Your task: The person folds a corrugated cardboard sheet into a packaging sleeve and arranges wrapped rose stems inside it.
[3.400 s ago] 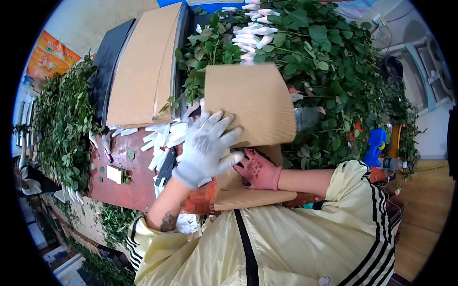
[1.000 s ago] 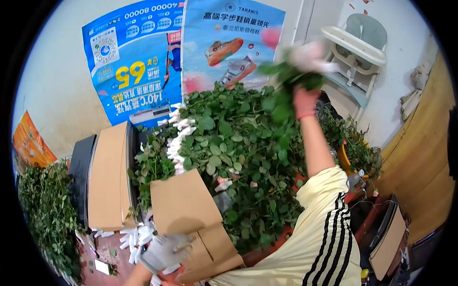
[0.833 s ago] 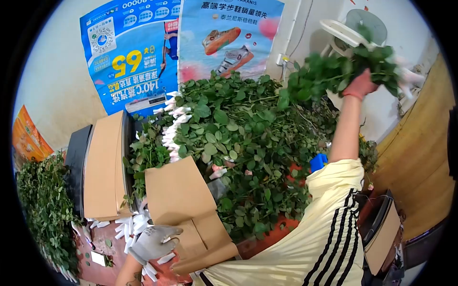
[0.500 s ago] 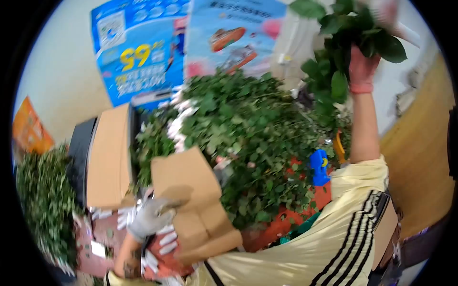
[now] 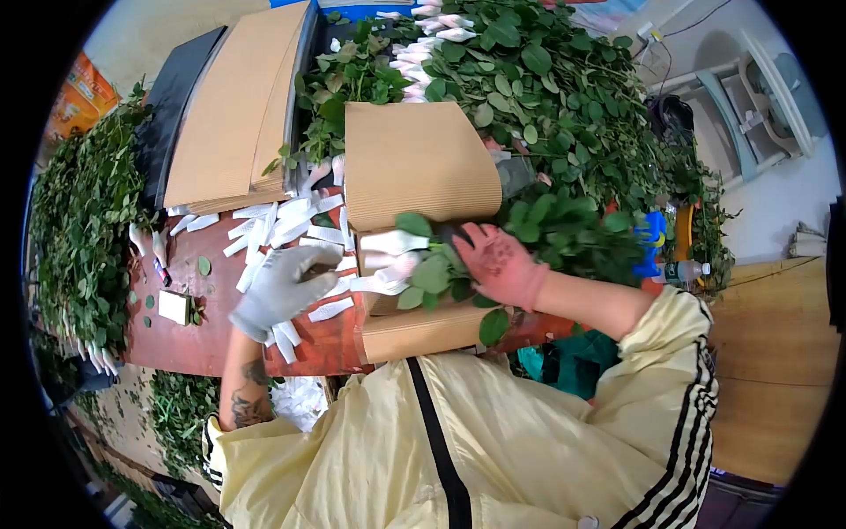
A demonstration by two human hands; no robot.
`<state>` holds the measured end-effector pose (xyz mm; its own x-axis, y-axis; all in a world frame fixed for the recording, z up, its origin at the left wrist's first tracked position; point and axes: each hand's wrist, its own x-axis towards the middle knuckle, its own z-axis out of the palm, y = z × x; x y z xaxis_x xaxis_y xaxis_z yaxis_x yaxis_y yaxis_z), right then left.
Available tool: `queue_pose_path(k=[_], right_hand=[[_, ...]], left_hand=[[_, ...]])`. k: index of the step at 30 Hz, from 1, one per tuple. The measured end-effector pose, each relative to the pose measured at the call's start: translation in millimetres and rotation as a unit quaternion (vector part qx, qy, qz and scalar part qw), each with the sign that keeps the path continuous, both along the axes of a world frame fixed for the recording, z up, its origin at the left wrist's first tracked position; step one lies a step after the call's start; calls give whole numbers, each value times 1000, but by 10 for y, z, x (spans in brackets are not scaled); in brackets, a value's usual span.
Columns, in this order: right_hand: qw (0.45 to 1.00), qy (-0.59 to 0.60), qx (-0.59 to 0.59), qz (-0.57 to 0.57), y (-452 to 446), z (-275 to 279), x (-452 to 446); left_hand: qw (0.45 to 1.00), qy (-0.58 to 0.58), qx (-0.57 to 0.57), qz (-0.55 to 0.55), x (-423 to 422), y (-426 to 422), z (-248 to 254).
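My right hand (image 5: pixel 500 267), in a pink glove, is closed round the leafy stems of a bunch of roses (image 5: pixel 573 242). The bunch lies across a sheet of corrugated cardboard (image 5: pixel 419 163), its buds (image 5: pixel 392 269) in white sleeves pointing left. My left hand (image 5: pixel 286 286), in a grey-white glove, hovers left of those buds. Its fingers are curved and apart, with nothing seen between them. Beneath and around it, several loose white sleeves (image 5: pixel 286 225) are scattered over the red tabletop (image 5: pixel 203 264).
A big heap of leafy stems (image 5: pixel 564 106) fills the back of the table. More foliage (image 5: pixel 84 220) stands at far left beside brown cardboard sheets (image 5: pixel 233 106). To the right are a blue tape dispenser (image 5: pixel 650 242) and a plastic bottle (image 5: pixel 683 271). A small white box (image 5: pixel 174 306) lies front left.
My right hand has brought the bunch down from the upper right onto the cardboard. My left hand has left the cardboard's edge and is over the white sleeves. The view has tilted down.
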<state>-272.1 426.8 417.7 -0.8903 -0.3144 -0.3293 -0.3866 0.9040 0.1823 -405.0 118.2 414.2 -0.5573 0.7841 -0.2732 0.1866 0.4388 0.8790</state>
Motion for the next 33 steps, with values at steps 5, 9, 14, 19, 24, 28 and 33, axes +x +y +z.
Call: queue_pose_path(k=[5, 9, 14, 19, 24, 28, 33], right_hand=[[990, -101, -93, -17, 255, -6, -126], [977, 62, -205, -9, 92, 222, -182], [983, 62, -127, 120, -113, -120, -293], [990, 69, -126, 1, -87, -352, -277], [995, -2, -96, 9, -77, -343, -286], [992, 55, -99, 54, -118, 76, -298], [951, 85, -248, 166, -146, -394, -311]], left_hand=[[977, 203, -9, -64, 295, 361, -444], [961, 261, -48, -79, 387, 443, -659], [974, 221, 58, -13, 296, 423, -701], [985, 134, 109, 17, 180, 368, -816], [984, 169, -28, -36, 255, 536, -740], [980, 195, 26, -9, 352, 468, -861], [988, 147, 35, 14, 371, 480, -1061]])
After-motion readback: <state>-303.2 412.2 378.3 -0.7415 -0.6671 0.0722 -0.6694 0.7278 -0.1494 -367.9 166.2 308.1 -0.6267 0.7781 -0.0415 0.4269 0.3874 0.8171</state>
